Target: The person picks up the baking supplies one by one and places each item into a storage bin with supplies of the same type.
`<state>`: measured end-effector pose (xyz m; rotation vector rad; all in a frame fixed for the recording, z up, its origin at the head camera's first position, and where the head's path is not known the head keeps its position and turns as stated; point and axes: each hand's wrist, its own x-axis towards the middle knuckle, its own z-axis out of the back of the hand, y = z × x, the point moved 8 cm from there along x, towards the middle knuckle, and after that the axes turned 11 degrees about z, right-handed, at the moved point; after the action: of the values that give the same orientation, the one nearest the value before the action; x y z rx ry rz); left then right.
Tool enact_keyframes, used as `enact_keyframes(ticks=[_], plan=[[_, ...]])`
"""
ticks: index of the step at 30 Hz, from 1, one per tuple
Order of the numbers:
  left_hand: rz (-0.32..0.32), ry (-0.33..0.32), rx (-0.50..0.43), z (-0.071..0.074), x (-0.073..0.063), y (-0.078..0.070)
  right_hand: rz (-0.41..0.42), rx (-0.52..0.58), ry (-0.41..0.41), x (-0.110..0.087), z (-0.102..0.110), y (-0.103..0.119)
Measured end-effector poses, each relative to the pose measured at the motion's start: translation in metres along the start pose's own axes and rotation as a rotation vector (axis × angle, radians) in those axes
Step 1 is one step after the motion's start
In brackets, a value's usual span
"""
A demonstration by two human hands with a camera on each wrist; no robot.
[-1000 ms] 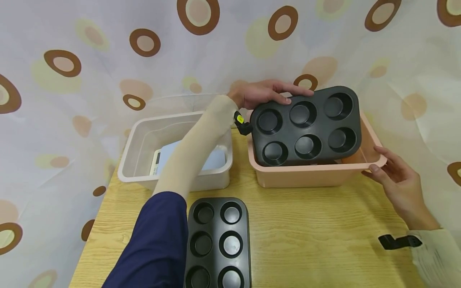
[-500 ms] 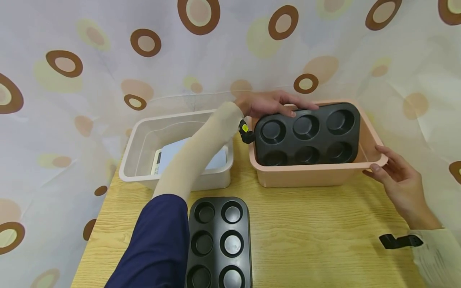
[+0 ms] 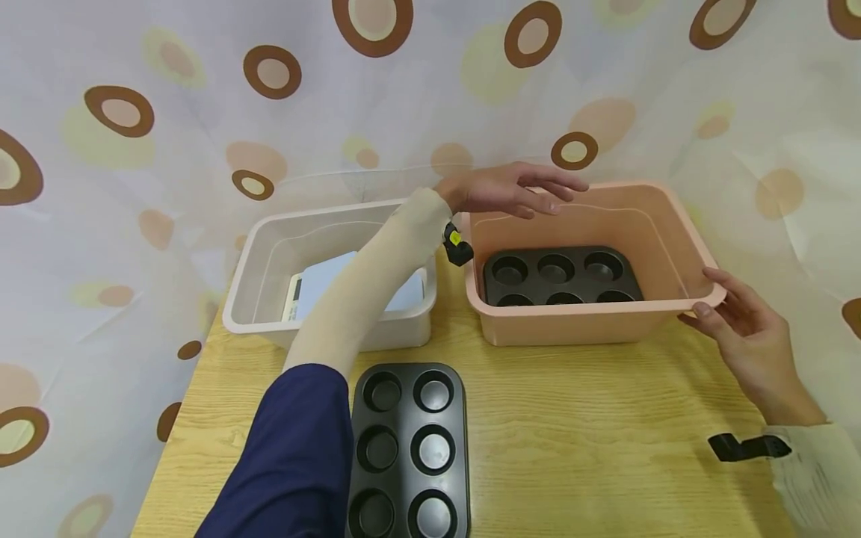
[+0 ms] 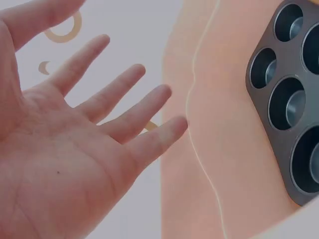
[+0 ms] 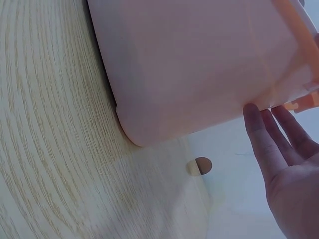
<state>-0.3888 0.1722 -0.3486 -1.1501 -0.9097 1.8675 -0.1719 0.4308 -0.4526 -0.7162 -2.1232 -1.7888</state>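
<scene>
A dark muffin pan (image 3: 562, 273) lies inside the pink plastic bin (image 3: 565, 324); the bin's front wall hides part of its front row of cups. My left hand (image 3: 514, 190) is over the bin's back left rim, fingers spread and holding nothing. The left wrist view shows the open palm (image 4: 75, 154) apart from the pan (image 4: 289, 99). At the bin's right front corner, my right hand (image 3: 747, 344) pinches the rim between thumb and fingers. The right wrist view has its fingertips against the bin's outer wall (image 5: 189, 74).
A second muffin pan (image 3: 409, 448) lies on the wooden table (image 3: 572, 441) in front. To the left stands a white bin (image 3: 262, 276) holding a light blue flat thing (image 3: 329, 273), partly behind my left forearm. A patterned curtain (image 3: 403, 112) hangs behind.
My left hand has lowered the muffin pan into the pink bin and let it go; the pan has dropped from tilted to lying low inside. The right hand stays on the rim.
</scene>
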Motion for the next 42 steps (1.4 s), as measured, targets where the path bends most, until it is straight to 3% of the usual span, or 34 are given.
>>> enact_keyframes(ticks=[16, 21, 32, 38, 42], plan=[[0.023, 0.024, -0.156, -0.008, -0.014, 0.012, -0.022, -0.005, -0.007, 0.006, 0.003, -0.001], [0.013, 0.032, -0.145, -0.017, -0.014, 0.014, -0.034, -0.004, -0.018, 0.007, 0.006, -0.002], [-0.049, -0.141, -0.246, -0.024, -0.031, 0.027, -0.012, -0.067, -0.016, 0.009, 0.008, -0.003], [-0.105, -0.191, -0.335, -0.023, -0.042, 0.028, 0.020, -0.101, -0.017, 0.012, 0.011, -0.002], [-0.143, -0.232, -0.323, -0.017, -0.054, 0.030, 0.015, -0.112, -0.018, 0.019, 0.009, -0.005]])
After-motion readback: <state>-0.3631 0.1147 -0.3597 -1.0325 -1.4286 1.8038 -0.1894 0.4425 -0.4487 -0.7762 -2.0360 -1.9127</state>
